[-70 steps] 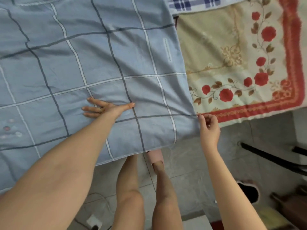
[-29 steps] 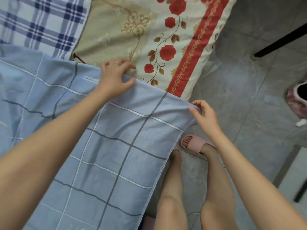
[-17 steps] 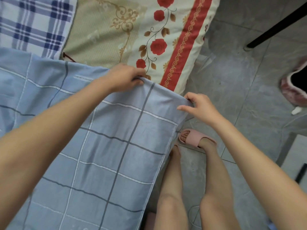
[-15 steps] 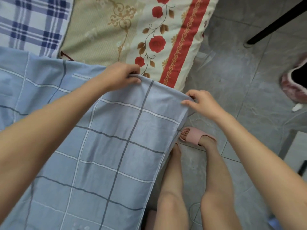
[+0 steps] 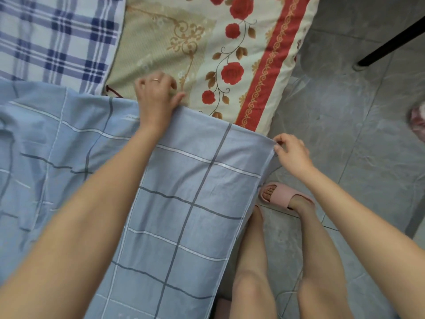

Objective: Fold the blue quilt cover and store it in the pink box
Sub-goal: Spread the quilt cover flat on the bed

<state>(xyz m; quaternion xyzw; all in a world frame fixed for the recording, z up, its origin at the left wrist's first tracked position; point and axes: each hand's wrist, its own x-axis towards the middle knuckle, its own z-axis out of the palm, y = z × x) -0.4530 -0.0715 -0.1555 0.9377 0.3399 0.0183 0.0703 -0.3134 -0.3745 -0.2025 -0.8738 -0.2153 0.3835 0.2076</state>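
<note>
Blue quilt cover [image 5: 184, 203]: left hand [image 5: 156, 97] grips top edge, right hand [image 5: 292, 153] pinches corner over tiled floor [image 5: 345, 134].

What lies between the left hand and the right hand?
Head view: only the edge of the blue quilt cover, running from left hand to right hand.

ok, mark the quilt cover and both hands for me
quilt cover [image 5: 174, 215], head view, flat blue cloth between the arms.
left hand [image 5: 156, 100], head view, back of the hand gripping the cover's top edge.
right hand [image 5: 293, 154], head view, back of the hand pinching the cover's corner.
</note>
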